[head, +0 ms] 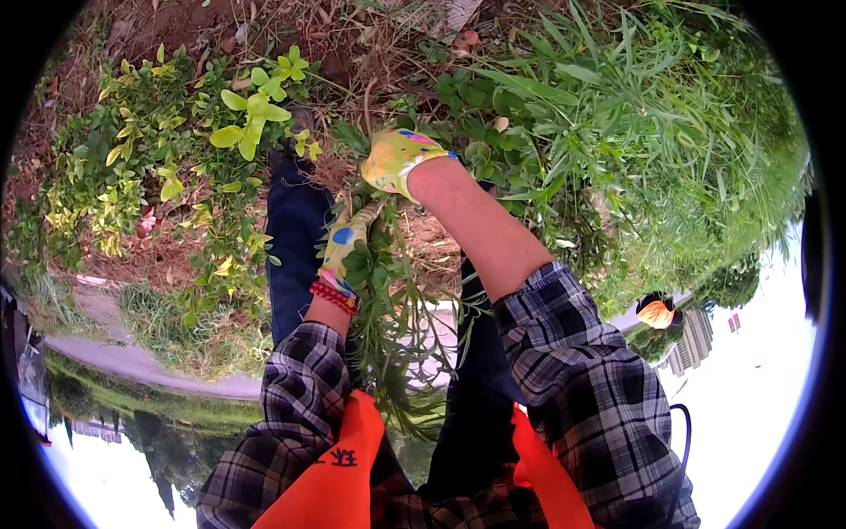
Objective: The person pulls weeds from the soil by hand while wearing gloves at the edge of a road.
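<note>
My left hand (344, 246), in a yellow patterned work glove with a red bead bracelet at the wrist, is closed around a bunch of pulled green weeds (396, 311). Their leafy stems hang down between my legs, and a tangle of fine roots (334, 170) shows just above the hand. My right hand (402, 162), in a matching glove, is just above and to the right of it, back towards me. Its fingers are curled down among stems and hidden, so whether it grips anything cannot be told.
Yellow-green leafy shrubs (125, 145) grow on the left, and tall grassy weeds (634, 125) crowd the right. Dry stalks lie on reddish soil (165, 30) ahead. My dark-trousered left leg (291, 231) stands close beside the shrubs. A person in orange (655, 312) is farther off, near a paved path.
</note>
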A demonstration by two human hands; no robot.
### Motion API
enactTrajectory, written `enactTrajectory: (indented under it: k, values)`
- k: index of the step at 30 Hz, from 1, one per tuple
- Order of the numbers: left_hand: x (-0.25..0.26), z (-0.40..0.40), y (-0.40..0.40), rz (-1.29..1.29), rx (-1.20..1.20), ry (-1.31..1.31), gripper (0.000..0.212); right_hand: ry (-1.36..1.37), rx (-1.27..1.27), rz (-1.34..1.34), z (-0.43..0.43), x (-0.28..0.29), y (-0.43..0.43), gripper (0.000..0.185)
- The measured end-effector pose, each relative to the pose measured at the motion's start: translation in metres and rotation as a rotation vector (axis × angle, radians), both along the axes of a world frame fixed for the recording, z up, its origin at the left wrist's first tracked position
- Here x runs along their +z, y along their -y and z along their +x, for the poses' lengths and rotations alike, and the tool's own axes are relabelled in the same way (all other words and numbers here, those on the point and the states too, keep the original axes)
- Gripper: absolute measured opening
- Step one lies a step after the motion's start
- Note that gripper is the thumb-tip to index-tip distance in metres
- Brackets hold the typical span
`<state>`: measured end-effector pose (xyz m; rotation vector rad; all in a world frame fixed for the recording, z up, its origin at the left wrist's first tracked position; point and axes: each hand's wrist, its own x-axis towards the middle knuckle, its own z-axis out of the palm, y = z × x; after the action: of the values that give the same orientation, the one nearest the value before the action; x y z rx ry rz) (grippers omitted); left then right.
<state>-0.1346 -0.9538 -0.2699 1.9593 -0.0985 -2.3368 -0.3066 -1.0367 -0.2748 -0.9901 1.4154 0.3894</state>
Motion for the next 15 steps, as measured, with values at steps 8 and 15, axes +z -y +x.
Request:
enactTrajectory:
  k: [8, 15]
  values:
    - [-0.015, 0.023, -0.019, 0.183, 0.151, -0.135, 0.025, -0.192, -0.232, -0.524, -0.011, 0.056, 0.079, 0.028]
    - [-0.011, 0.0, -0.019, 0.121, 0.108, 0.077, 0.024, -0.165, -1.093, 0.109, 0.04, -0.101, -0.09, 0.014]
